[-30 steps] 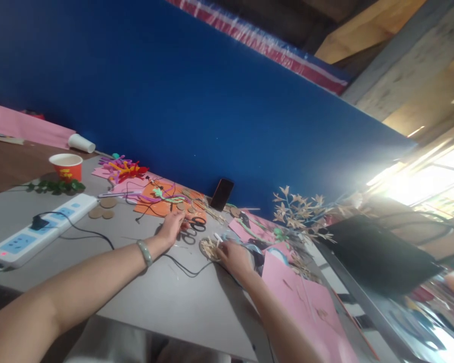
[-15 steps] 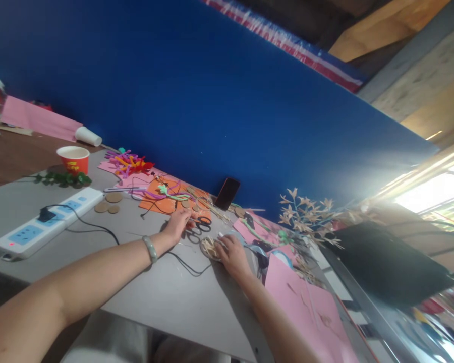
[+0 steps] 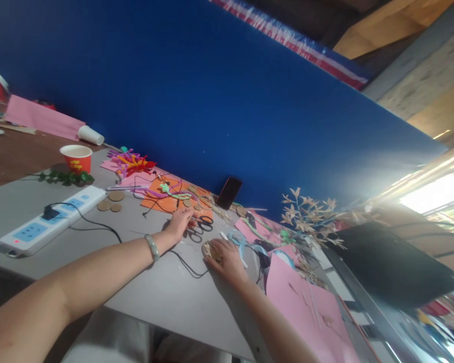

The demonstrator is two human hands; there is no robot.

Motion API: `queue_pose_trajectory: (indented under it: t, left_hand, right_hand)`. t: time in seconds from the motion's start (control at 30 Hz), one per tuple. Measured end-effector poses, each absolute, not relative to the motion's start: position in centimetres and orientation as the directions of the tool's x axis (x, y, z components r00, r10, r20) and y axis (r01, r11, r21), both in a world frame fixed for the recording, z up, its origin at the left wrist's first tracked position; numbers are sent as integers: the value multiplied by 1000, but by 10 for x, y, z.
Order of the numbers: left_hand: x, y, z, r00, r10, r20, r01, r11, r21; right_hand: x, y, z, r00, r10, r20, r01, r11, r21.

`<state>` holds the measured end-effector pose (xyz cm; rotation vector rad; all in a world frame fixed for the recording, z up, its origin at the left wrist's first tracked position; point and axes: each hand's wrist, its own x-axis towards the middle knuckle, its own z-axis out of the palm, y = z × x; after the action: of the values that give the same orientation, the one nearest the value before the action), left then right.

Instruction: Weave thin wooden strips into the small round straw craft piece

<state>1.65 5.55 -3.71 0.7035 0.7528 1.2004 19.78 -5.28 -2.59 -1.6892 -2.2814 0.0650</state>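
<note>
My left hand [image 3: 179, 224] rests just left of the black-handled scissors [image 3: 201, 229], its fingers closed in a pinch. A small reddish bit shows by the fingertips, too small to name. My right hand [image 3: 229, 259] is curled over a dark-rimmed round dish [image 3: 205, 249] with pale, tan pieces in it. Thumb and fingers close around a tan round piece there, partly hidden under the palm. A black cable [image 3: 185, 264] lies on the table between both hands.
A white power strip [image 3: 56, 222], wooden discs [image 3: 116, 195] and a red paper cup [image 3: 77, 160] are at the left. Behind are colourful pipe cleaners [image 3: 134, 164], orange paper [image 3: 151, 201] and a phone [image 3: 229, 192]. Pink paper [image 3: 298, 302] lies right; a blue panel [image 3: 174, 91] stands behind.
My right hand has shifted slightly left and now covers more of the round dish, its thumb nearer the front. Blue ribbon behind it shows more. My left hand is almost unchanged.
</note>
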Motion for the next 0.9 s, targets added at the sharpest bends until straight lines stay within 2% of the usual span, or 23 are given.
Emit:
queue_pose_trajectory:
  t: [0.7,0.8,0.9]
  left_hand:
    - [17,58,-40,184,973,-141,-549,221,806]
    - [16,57,-39,179,974,-140,-532,216,819]
    - [15,56,-37,186,972,-141,-521,219,825]
  right_hand:
    - [204,-68,-19,-380,872,307,848,462,-261]
    - [205,-67,-18,-325,890,320,867,416,-275]
    - [204,-63,-18,-203,930,306,927,283,-245]
